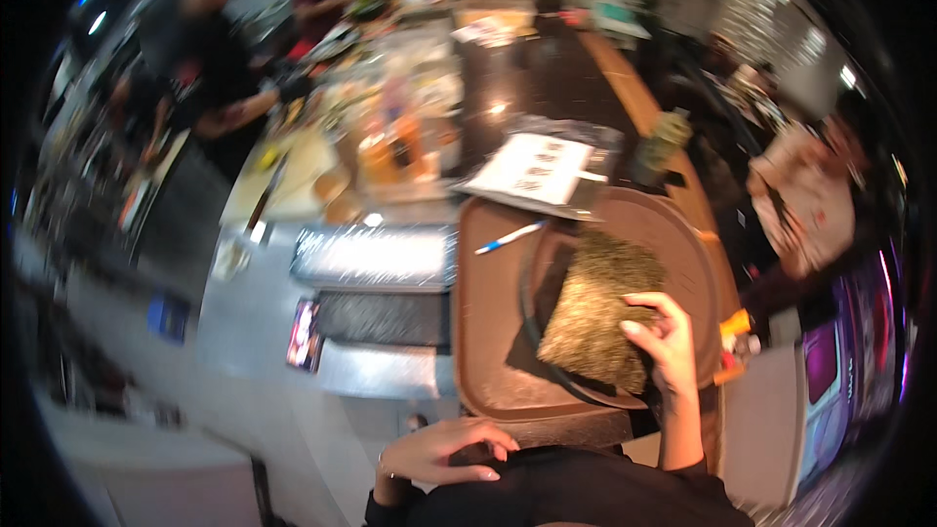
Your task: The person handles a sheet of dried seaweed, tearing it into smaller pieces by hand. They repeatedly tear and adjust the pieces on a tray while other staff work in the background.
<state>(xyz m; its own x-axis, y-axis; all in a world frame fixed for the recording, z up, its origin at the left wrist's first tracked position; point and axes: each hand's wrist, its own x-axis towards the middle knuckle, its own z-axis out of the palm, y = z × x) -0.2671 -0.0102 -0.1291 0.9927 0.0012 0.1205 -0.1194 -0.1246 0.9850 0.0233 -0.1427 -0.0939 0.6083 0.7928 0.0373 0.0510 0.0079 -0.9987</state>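
Observation:
A sheet of dried nori seaweed (596,307) is pinched at its right edge between the thumb and fingers of my right hand (666,340). It is over a round dark-rimmed tray (528,285), which overlaps a rectangular brown tray (479,351). My left hand (446,450) hangs close to my body, left of the trays' near edge, fingers bent and apart, holding nothing. A blue and white pen (510,237) lies on the brown tray. Behind it, a plastic bag with a white printed label (538,167) rests at the tray's far edge.
Left of the trays are a film-wrapped box (377,256), a dark slab (384,322) and a phone (302,333). A knife (267,194) lies on a cutting board (307,154). A bottle (662,146) stands behind the trays. A co-worker (212,58) stands far left; another person (805,183) is at right.

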